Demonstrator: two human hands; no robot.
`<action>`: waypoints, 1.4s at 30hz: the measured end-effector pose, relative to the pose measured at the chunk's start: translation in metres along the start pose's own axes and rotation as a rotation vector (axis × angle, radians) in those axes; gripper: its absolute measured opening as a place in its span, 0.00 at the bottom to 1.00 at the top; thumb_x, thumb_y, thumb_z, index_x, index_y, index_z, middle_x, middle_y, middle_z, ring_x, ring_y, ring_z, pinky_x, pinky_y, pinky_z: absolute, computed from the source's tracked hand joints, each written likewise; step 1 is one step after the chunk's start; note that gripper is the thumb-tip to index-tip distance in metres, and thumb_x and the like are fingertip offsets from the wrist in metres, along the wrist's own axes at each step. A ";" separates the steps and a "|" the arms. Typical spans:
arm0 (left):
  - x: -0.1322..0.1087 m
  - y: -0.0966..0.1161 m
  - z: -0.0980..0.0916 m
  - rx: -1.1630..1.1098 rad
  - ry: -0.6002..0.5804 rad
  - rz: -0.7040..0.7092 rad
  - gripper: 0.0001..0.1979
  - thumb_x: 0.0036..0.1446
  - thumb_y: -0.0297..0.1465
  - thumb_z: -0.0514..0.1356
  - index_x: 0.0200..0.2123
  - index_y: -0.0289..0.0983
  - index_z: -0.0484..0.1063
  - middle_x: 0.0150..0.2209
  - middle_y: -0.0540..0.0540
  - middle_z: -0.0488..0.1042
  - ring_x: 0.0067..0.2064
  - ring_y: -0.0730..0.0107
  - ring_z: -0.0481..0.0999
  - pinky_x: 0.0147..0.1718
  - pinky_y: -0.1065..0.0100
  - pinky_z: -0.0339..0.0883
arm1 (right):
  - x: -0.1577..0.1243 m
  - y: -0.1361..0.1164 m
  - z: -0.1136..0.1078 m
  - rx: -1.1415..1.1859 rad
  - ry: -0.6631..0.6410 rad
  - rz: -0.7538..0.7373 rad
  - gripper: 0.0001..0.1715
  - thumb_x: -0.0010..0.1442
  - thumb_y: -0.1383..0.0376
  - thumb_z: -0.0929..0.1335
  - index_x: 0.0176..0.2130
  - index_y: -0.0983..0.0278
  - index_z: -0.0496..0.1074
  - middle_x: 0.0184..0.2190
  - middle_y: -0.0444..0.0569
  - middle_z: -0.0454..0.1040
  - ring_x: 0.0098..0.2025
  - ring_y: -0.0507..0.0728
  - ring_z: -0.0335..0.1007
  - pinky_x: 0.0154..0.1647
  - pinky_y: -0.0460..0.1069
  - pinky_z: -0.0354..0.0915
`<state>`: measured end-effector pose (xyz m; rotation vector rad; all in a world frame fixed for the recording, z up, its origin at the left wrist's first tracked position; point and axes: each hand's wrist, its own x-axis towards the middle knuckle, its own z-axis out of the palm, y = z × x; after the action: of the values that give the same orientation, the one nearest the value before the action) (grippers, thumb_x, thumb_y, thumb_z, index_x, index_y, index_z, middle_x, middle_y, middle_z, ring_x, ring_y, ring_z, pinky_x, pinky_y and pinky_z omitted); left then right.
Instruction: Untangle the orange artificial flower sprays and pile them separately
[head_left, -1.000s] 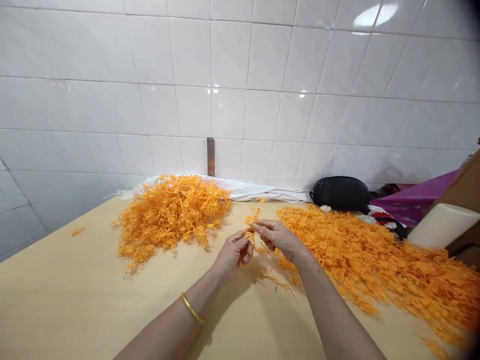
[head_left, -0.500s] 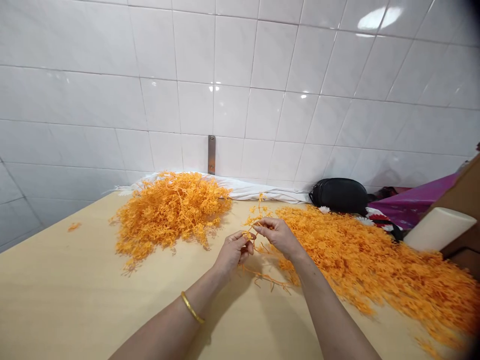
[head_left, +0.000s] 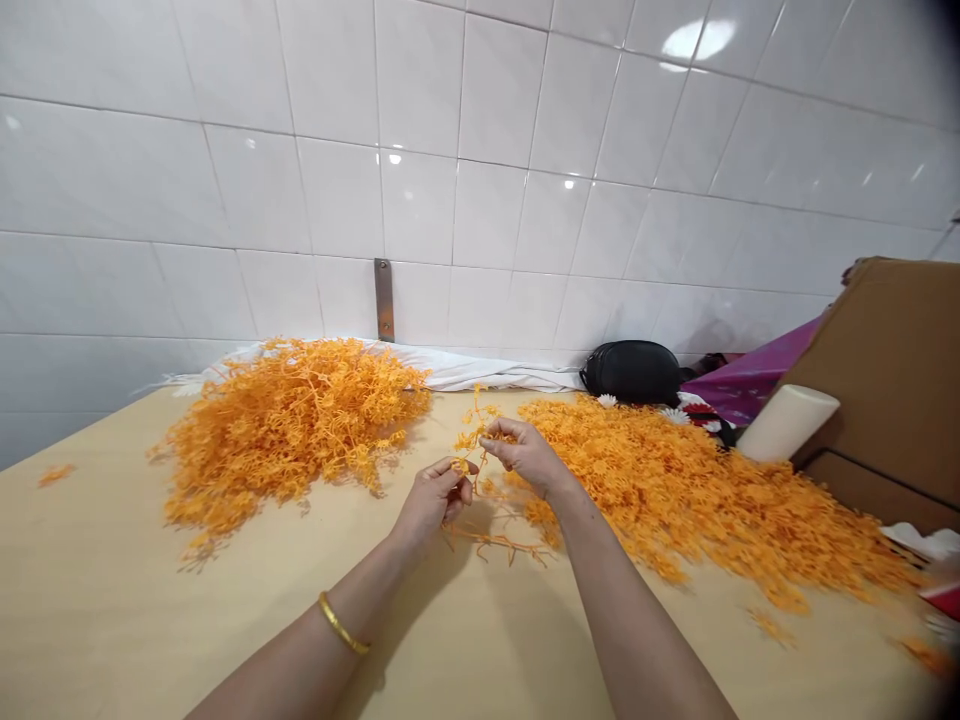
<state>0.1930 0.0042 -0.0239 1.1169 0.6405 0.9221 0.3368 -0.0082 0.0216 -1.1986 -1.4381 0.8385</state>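
Observation:
My left hand (head_left: 433,500) pinches a small orange sprig piece (head_left: 461,466) between thumb and fingertips. Just to its upper right, my right hand (head_left: 525,458) is closed on the thin stem of an orange artificial plant sprig (head_left: 477,412), whose branching tip rises beyond the fingers. The two hands are close together over the table (head_left: 285,590). Beneath them lies a mostly bare orange stem (head_left: 495,543). Where the held pieces meet is partly hidden by the fingers.
A bushy heap of orange sprigs (head_left: 292,430) stands at the left, and a wider pile (head_left: 660,480) spreads at the right. Behind are a black pouch (head_left: 631,371) and white cloth (head_left: 480,370). A cream roll (head_left: 787,424) leans by a cardboard box (head_left: 885,370).
The view has turned to the right, so everything sits further left and more of the cardboard box shows. Both hands keep their pinch, with the right slightly further from the left.

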 end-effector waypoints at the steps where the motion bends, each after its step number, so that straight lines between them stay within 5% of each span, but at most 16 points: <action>1: -0.001 0.001 0.002 -0.003 -0.017 0.004 0.10 0.46 0.34 0.54 0.29 0.32 0.66 0.14 0.54 0.62 0.12 0.85 0.47 0.13 0.75 0.36 | 0.000 0.000 0.003 0.048 0.029 0.014 0.08 0.42 0.63 0.67 0.22 0.65 0.64 0.16 0.37 0.58 0.17 0.44 0.48 0.20 0.43 0.48; 7: -0.003 0.007 0.006 -0.035 -0.052 0.039 0.10 0.45 0.35 0.55 0.28 0.32 0.66 0.12 0.54 0.61 0.12 0.86 0.44 0.13 0.75 0.34 | 0.007 0.002 0.016 0.365 0.230 0.122 0.14 0.36 0.62 0.70 0.21 0.65 0.61 0.13 0.35 0.56 0.14 0.43 0.46 0.15 0.42 0.46; 13: 0.002 -0.003 -0.002 -0.083 0.040 0.011 0.12 0.43 0.37 0.56 0.27 0.32 0.66 0.12 0.54 0.60 0.10 0.86 0.46 0.12 0.75 0.35 | 0.006 -0.007 -0.038 0.469 0.681 0.092 0.15 0.35 0.63 0.69 0.21 0.63 0.57 0.16 0.35 0.57 0.14 0.42 0.49 0.15 0.41 0.48; 15: 0.002 -0.006 -0.002 -0.109 0.061 0.023 0.13 0.44 0.37 0.56 0.29 0.33 0.66 0.13 0.55 0.61 0.10 0.86 0.46 0.12 0.76 0.36 | 0.003 -0.010 -0.048 0.425 0.664 0.154 0.13 0.36 0.65 0.69 0.24 0.64 0.60 0.17 0.37 0.61 0.14 0.42 0.50 0.15 0.41 0.48; 18: 0.003 -0.006 -0.003 -0.123 0.108 0.024 0.13 0.45 0.38 0.55 0.29 0.33 0.65 0.13 0.55 0.62 0.10 0.87 0.46 0.12 0.76 0.37 | 0.000 -0.012 -0.038 0.339 0.399 0.231 0.15 0.38 0.64 0.69 0.30 0.64 0.65 0.17 0.39 0.61 0.14 0.43 0.50 0.15 0.42 0.46; 22: 0.004 -0.006 -0.005 -0.103 0.132 0.034 0.13 0.46 0.39 0.55 0.25 0.33 0.65 0.13 0.54 0.61 0.10 0.87 0.46 0.12 0.76 0.36 | -0.003 -0.017 -0.009 0.156 0.050 0.133 0.17 0.43 0.56 0.67 0.31 0.64 0.66 0.15 0.37 0.55 0.15 0.44 0.47 0.16 0.43 0.46; 26: 0.004 -0.004 -0.004 -0.052 0.127 0.065 0.14 0.45 0.39 0.56 0.22 0.33 0.64 0.14 0.54 0.61 0.11 0.86 0.47 0.12 0.75 0.37 | -0.008 -0.018 0.011 -0.125 -0.092 0.055 0.18 0.41 0.55 0.68 0.31 0.64 0.67 0.18 0.39 0.61 0.21 0.47 0.53 0.21 0.43 0.51; 30: 0.003 -0.003 -0.002 -0.015 0.083 0.082 0.15 0.45 0.40 0.56 0.19 0.34 0.61 0.14 0.54 0.61 0.11 0.86 0.48 0.13 0.75 0.38 | -0.006 -0.006 0.021 -0.230 -0.089 -0.044 0.16 0.40 0.57 0.68 0.29 0.64 0.67 0.24 0.41 0.65 0.29 0.50 0.58 0.29 0.45 0.54; 34: 0.002 -0.002 -0.001 -0.019 0.001 0.066 0.17 0.47 0.44 0.53 0.27 0.34 0.65 0.15 0.54 0.62 0.12 0.85 0.48 0.13 0.75 0.38 | 0.000 0.005 0.021 -0.129 -0.073 -0.067 0.11 0.48 0.59 0.63 0.26 0.65 0.67 0.21 0.42 0.65 0.24 0.49 0.57 0.27 0.44 0.54; 42: -0.004 0.010 0.005 0.010 -0.048 0.087 0.19 0.47 0.44 0.54 0.31 0.32 0.67 0.11 0.57 0.53 0.13 0.85 0.43 0.14 0.74 0.34 | 0.002 0.002 0.025 -0.244 0.362 -0.172 0.12 0.50 0.60 0.61 0.20 0.64 0.62 0.18 0.41 0.60 0.23 0.49 0.54 0.26 0.45 0.52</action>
<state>0.1923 -0.0001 -0.0126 1.1802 0.5618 0.9645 0.3129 -0.0033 0.0150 -1.3089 -1.3427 0.3129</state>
